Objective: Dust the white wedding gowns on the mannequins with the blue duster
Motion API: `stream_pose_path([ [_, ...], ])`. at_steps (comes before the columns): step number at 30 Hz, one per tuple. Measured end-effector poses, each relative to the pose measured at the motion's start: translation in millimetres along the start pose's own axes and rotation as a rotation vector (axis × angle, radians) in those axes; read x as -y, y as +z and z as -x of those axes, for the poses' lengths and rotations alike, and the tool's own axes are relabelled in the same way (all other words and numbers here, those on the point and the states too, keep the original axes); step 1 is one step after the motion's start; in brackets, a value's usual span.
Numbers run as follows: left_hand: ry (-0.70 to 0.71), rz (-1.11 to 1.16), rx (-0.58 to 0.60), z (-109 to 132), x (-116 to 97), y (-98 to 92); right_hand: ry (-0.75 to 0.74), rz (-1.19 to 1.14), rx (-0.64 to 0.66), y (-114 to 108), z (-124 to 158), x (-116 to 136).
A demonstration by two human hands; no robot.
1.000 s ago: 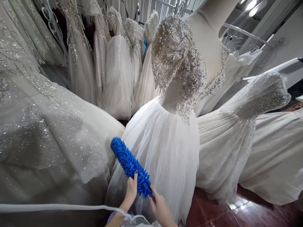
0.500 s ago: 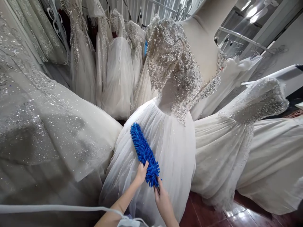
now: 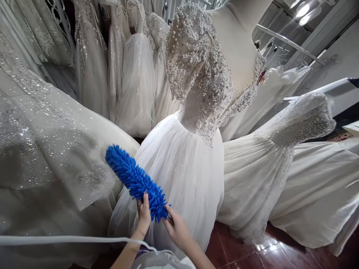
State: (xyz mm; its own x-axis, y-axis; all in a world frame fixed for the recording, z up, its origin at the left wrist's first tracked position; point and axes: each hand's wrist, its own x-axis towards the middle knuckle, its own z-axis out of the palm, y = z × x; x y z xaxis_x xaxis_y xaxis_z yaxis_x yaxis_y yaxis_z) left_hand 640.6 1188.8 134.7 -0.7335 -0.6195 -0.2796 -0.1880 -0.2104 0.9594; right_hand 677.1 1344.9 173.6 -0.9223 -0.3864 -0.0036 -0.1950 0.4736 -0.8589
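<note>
A blue fluffy duster (image 3: 134, 180) lies slantwise against the white tulle skirt (image 3: 187, 175) of a wedding dress on a mannequin (image 3: 238, 41). My left hand (image 3: 143, 215) rests its fingers on the duster's lower end. My right hand (image 3: 176, 228) grips the duster at its base, where the handle is hidden. The dress has a pearl-beaded bodice and sleeve (image 3: 196, 63). The duster's tip points up and left, near the edge of a neighbouring sparkly gown (image 3: 53, 145).
Several white gowns hang on a rack (image 3: 131, 71) behind. Another beaded dress (image 3: 297, 149) spreads to the right. Dark red glossy floor tiles (image 3: 244, 254) show at the bottom right. A thin white cord (image 3: 70, 239) crosses the lower left.
The duster has swept down and to the left along the skirt, from its upper middle to its left edge. Both hands moved left with it.
</note>
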Motion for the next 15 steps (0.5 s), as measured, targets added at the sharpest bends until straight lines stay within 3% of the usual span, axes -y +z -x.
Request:
stream_pose_path([
  [3, 0.175, 0.115, 0.116, -14, -52, 37.5, -0.007, 0.000, -0.132, -24, -22, 13],
  [6, 0.175, 0.041, 0.310, -27, -66, 81.3, 0.092, 0.061, -0.255, -45, -33, 4],
  [8, 0.090, -0.044, 0.344, -31, -53, 103.3, 0.158, 0.125, -0.295, -54, -33, -11],
  [10, 0.036, -0.104, 0.311, -30, -31, 113.2, 0.200, 0.142, -0.276, -56, -28, -28],
  [12, 0.001, -0.163, 0.258, -26, -6, 110.8, 0.226, 0.119, -0.228, -49, -21, -45],
  [15, -0.042, -0.244, 0.192, -19, 29, 92.9, 0.262, 0.084, -0.171, -32, -9, -66],
])
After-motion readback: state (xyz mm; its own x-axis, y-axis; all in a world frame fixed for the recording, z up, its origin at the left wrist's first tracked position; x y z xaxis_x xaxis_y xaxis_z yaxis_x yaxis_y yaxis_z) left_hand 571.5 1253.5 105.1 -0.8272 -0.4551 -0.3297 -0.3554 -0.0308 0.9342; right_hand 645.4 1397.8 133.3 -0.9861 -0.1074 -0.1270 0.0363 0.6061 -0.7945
